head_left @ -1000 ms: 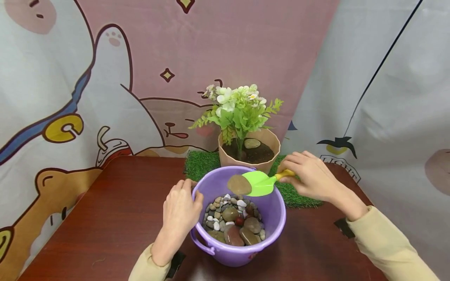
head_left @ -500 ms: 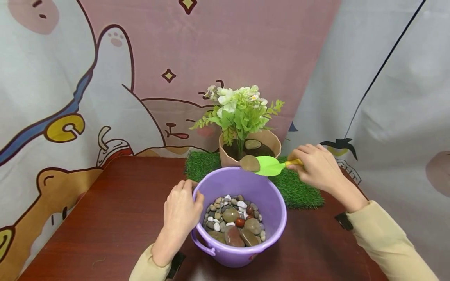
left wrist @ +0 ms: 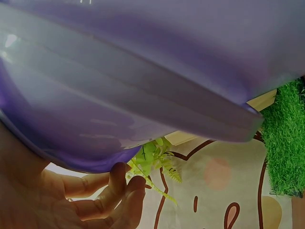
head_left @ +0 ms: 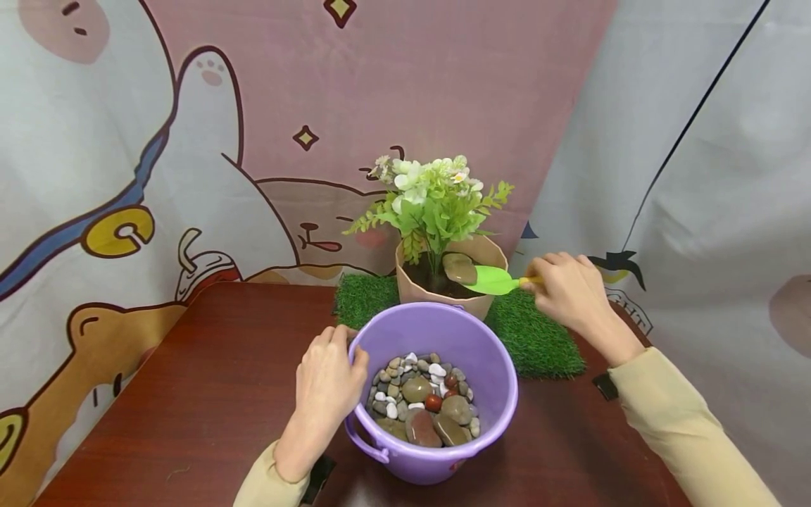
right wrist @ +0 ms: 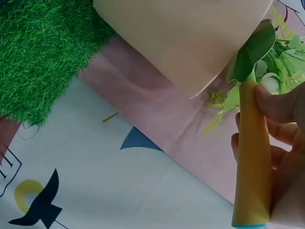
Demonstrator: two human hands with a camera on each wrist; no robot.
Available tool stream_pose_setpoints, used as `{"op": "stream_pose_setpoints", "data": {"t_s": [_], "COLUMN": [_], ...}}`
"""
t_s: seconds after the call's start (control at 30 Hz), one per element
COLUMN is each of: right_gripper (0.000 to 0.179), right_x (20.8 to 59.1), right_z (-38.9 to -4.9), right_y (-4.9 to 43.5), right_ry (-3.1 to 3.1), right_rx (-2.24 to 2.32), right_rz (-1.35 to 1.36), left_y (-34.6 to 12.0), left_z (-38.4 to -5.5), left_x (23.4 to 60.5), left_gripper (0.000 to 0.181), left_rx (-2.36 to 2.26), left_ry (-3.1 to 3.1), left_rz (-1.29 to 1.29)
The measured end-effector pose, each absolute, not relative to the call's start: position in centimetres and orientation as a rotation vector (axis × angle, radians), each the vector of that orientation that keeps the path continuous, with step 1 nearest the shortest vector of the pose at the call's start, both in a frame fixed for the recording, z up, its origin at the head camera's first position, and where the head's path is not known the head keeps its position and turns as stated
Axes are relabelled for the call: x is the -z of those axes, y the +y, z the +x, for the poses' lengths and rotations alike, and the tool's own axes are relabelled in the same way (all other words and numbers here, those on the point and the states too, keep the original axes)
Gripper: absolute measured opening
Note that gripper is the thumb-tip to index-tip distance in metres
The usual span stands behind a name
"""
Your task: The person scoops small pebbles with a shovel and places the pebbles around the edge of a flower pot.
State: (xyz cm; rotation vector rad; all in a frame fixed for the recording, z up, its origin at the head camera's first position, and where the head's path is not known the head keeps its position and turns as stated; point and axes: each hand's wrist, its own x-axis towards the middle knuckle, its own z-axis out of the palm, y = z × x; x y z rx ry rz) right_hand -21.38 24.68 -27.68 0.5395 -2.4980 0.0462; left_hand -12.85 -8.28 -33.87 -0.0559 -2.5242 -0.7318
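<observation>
Shovel (head_left: 493, 280) moved over pot (right wrist: 186, 38) | right grip (head_left: 567, 290) curled round it | left grip (head_left: 329, 380) pinching bucket (head_left: 431, 465) | brown table (head_left: 241, 373), cartoon backdrop (head_left: 443, 84)

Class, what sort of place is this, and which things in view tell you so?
Probably a staged indoor tabletop: a cartoon-printed backdrop hangs behind the brown table, and a potted plant stands on an artificial-looking grass mat.

The round purple plastic bucket (head_left: 424, 468) blocks the near approach to the faceted beige flowerpot (head_left: 413, 289); the leafy green plant with white flowers (head_left: 431, 204) obstructs entry from above at left. The flat green scoop with a yellow handle (head_left: 493, 281), in the right hand (head_left: 567, 292), crosses the right rim. A hand could pass over the glossy red-brown table (head_left: 209, 366) left of the bucket.
</observation>
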Motion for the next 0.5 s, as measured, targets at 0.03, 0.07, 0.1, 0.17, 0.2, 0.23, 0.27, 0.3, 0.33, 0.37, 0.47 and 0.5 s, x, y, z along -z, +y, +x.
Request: {"op": "stream_pose_setpoints", "data": {"t_s": [0.03,0.07,0.1,0.17,0.2,0.23,0.27,0.3,0.33,0.37,0.47,0.5], "right_gripper": [0.015,0.015,0.015,0.015,0.015,0.015,0.016,0.016,0.016,0.015,0.014,0.014], "right_x": [27.7,27.7,27.7,27.7,27.7,27.7,27.6,27.7,27.7,27.7,27.8,27.9], "right_z": [-21.5,-21.7,-21.9,-22.3,-22.4,-22.6,-22.8,-23.0,-23.2,-23.5,-24.0,-24.2], "right_y": [24.7,24.6,24.6,24.5,24.4,24.4,24.3,24.2,24.0,23.9,23.6,23.4], "right_ry": [-2.51,-2.519,-2.528,-2.546,-2.555,-2.565,-2.571,-2.576,-2.58,-2.583,-2.584,-2.583], "right_rx": [-0.047,-0.046,-0.044,-0.041,-0.038,-0.035,-0.032,-0.028,-0.024,-0.02,-0.015,-0.015], "right_rz": [0.524,0.51,0.495,0.471,0.461,0.452,0.445,0.439,0.434,0.431,0.423,0.421], "left_y": [-8.3,-8.3,-8.3,-8.3,-8.3,-8.3,-8.3,-8.3,-8.3,-8.3,-8.3,-8.2], "left_z": [-12.9,-12.9,-12.9,-12.9,-12.9,-12.9,-12.9,-12.8,-12.8,-12.8,-12.8,-12.8], "left_x": [33.9,33.8,33.8,33.8,33.8,33.8,33.8,33.8,33.8,33.8,33.8,33.8], "left_gripper": [0.019,0.019,0.019,0.019,0.018,0.018,0.018,0.018,0.018,0.018,0.018,0.018], "left_rx": [0.731,0.731,0.731,0.731,0.732,0.732,0.732,0.732,0.732,0.732,0.732,0.732], "left_ry": [-2.525,-2.525,-2.527,-2.528,-2.529,-2.529,-2.529,-2.529,-2.528,-2.528,-2.528,-2.529], "left_rz": [-0.056,-0.055,-0.054,-0.052,-0.052,-0.051,-0.05,-0.05,-0.049,-0.049,-0.046,-0.046]}}
